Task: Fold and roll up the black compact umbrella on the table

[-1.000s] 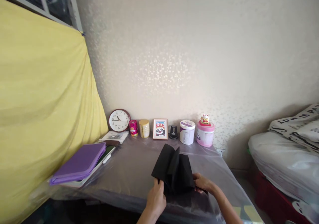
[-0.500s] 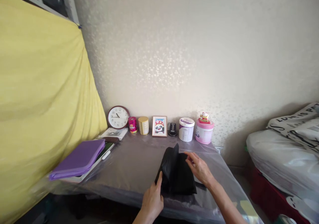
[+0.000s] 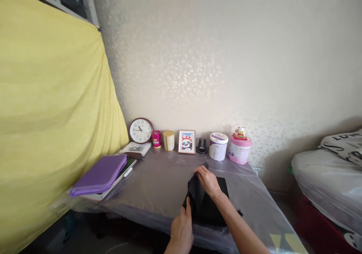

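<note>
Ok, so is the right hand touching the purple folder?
No, the right hand holds the upper part of the black item, while the purple folder lies apart, off to the left.

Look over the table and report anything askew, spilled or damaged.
Nothing looks spilled or damaged. The purple folder at left lies slightly out of line with the pile beneath it, merely untidy. The black item has a raised part, but the left hand and right hand are on it.
</note>
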A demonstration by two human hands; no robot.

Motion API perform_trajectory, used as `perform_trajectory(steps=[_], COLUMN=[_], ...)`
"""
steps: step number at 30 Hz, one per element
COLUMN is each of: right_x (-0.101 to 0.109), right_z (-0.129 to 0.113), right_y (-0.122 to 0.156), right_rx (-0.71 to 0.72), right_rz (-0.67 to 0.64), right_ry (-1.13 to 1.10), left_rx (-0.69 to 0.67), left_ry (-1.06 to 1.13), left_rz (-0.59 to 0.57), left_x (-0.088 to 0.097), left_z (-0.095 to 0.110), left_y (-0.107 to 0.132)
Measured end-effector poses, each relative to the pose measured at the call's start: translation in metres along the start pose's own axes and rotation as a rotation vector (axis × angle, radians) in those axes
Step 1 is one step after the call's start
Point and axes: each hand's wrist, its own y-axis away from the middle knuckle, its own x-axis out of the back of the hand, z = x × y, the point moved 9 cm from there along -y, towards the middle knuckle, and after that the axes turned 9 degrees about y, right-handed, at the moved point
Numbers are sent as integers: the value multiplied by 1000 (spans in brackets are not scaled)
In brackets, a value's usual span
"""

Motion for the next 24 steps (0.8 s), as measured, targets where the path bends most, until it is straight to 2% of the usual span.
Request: perform_trajectory(steps=[4,7,10,14,17,24], right_x=[-38,-69,-86,-89,-85,-84], right_z=[-15,-15,-11,-9,-10,-2], right_y=[-5,0,5,5,5,3], right_rx=[23,16,8,8,25,-8], right_rz=[-43,-83,-93,-88,-62,-29], right_ry=[25,74,66,39,21,-123], left_rx=[22,29,45,61,9,-135], left_ry=[-30,-17,59,134,135,151], left_rz=[-49,-72,-129,-80,-60,-57], left_x=[-11,-17,-18,-3,2,-13], left_z=[5,2,-3,-9,-5,5], left_y=[0,-1,-1,3,2,-8])
